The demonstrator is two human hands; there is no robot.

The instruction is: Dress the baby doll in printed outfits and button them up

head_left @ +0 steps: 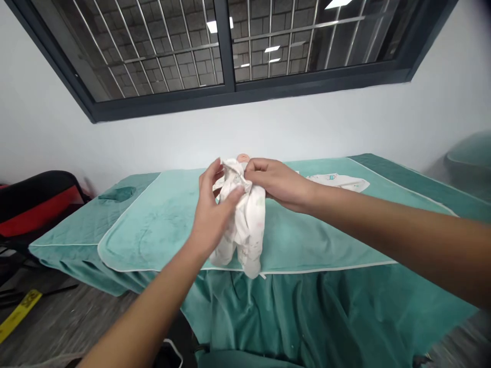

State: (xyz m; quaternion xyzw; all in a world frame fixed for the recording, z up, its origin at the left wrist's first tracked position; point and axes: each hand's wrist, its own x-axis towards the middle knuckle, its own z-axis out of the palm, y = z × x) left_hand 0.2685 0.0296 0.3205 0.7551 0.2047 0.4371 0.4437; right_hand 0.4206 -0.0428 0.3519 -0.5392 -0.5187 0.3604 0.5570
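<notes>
A white baby garment (240, 197) with a faint print is bunched up between my hands, above the bed. My left hand (211, 209) grips its left side, with the thumb across the front of the cloth. At the upper right of the cloth, my right hand (278, 181) pinches an edge with thumb and bent fingers. Just below and behind hang or lie two white footed legs (252, 245) of baby clothing, reaching the bed's front edge. Beyond my hands shows a small part of what looks like a doll's head (243, 158); its body is mostly hidden.
The bed has a green cover (153, 225) with pale piping. A second white printed cloth (339, 181) lies to the right on it. A face hole (117, 193) is at the left end. A red and black chair (38, 204) stands at left; a barred window (230, 51) is above.
</notes>
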